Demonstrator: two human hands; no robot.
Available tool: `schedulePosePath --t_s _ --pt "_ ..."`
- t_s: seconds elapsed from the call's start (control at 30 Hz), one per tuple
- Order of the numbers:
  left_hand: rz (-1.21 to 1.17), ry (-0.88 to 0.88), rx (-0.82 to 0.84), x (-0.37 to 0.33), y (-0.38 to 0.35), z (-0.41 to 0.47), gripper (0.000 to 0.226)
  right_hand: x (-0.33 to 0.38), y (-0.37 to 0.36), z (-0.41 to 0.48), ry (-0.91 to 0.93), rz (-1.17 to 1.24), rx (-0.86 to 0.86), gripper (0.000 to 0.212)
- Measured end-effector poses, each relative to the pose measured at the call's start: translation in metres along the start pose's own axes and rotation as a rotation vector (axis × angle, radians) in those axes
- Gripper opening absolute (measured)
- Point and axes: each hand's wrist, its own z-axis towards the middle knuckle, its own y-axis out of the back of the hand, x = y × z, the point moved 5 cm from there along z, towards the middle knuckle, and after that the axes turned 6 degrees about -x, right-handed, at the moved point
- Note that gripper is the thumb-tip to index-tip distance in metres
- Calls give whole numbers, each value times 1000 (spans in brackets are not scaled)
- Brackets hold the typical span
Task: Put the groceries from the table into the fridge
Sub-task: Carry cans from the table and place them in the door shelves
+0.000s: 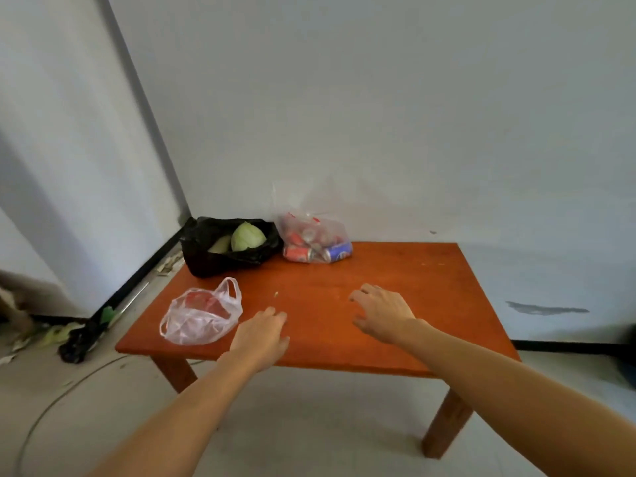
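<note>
**Orange-red tabletop, three bags waiting, both hands empty**

Both hands are hanging low over the near half of the wooden table point(413, 287), and neither is holding anything. The left hand point(261, 337) is lying palm-down with fingers loosely extended, just beside the thin translucent bag point(199, 318) with something red inside. The right hand point(382, 313) is spreading relaxed fingers over bare wood, well apart from any bag. Whether either palm is touching the surface, I cannot tell.

At the far left corner the black bag point(206, 259) is sitting open with a green cabbage point(247, 236) showing at its mouth, and right beside it the clear bag of drink cans point(315, 241) is slumping against the wall. No fridge is plainly showing from this angle.

The thin bag looks like the sensible first pick, being closest to the left hand. Its handle loops are standing up on the far side, so threading fingers through both loops should beat grabbing the body and squashing the contents. The cans are probably going to be heavy and liable to shift, so supporting that bag from below with the free hand seems wise. The black bag is gaping, so gathering its mouth first should stop the cabbage rolling out.
</note>
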Motion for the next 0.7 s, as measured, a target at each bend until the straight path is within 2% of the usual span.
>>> schedulePosePath --t_s 0.27,0.4,0.53,0.7 --pt "66 -92 16 103 -20 152 33 17 -42 162 4 -72 4 36" --pt "75 -150 0 141 -15 231 35 26 -43 227 -7 -105 -8 51" --pt "-14 -159 -18 156 -24 294 36 27 -53 270 98 -112 -63 38" --pt "-42 -218 -48 156 -54 364 29 7 -82 339 223 -172 22 26"
